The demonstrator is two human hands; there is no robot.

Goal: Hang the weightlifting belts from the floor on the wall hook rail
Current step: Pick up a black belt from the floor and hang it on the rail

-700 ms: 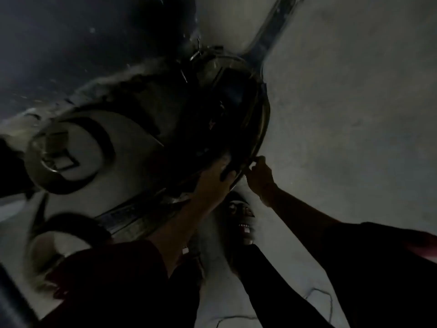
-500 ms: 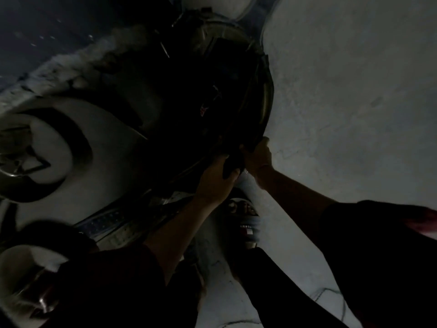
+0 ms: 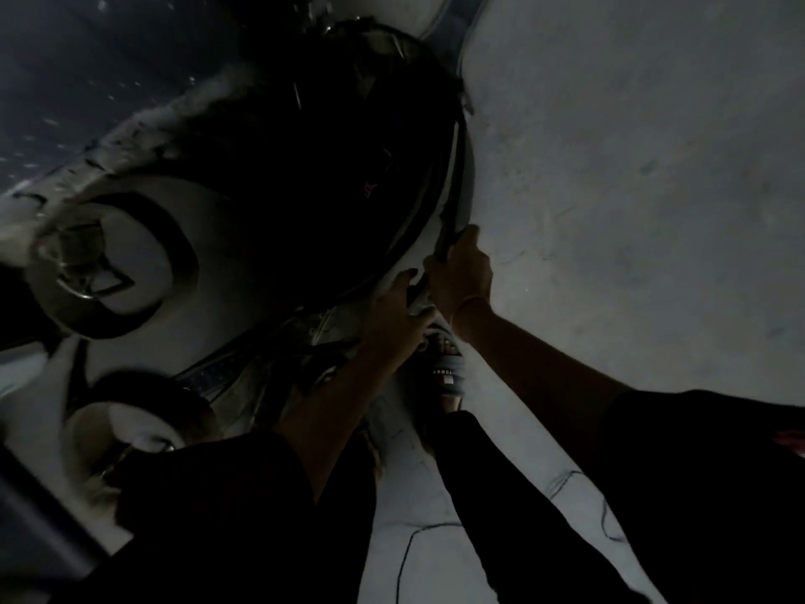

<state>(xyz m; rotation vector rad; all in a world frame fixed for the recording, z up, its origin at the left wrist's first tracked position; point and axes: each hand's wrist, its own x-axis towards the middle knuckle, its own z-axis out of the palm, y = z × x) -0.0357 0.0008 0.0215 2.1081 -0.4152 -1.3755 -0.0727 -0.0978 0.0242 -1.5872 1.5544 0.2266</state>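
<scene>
The view is very dim. A large dark weightlifting belt (image 3: 348, 167) lies coiled on the grey floor in the middle. My right hand (image 3: 464, 272) is closed around the belt's lower right rim. Just left of it, my left hand (image 3: 398, 309) grips the same rim, with a pale strip showing between its fingers. Two more coiled belts lie to the left: one with a metal buckle (image 3: 109, 263) and another lower down (image 3: 130, 429). No hook rail is in view.
My foot in a slide sandal (image 3: 448, 379) stands right below the hands. A thin dark cord (image 3: 405, 555) trails over the floor near my legs. Bare grey floor (image 3: 631, 167) stretches to the right. A dark speckled surface (image 3: 65, 58) fills the upper left.
My right hand went from touching the belt's rim to wrapping around it, higher and further right. The left hand followed along the rim. The belts shifted in view as my head moved.
</scene>
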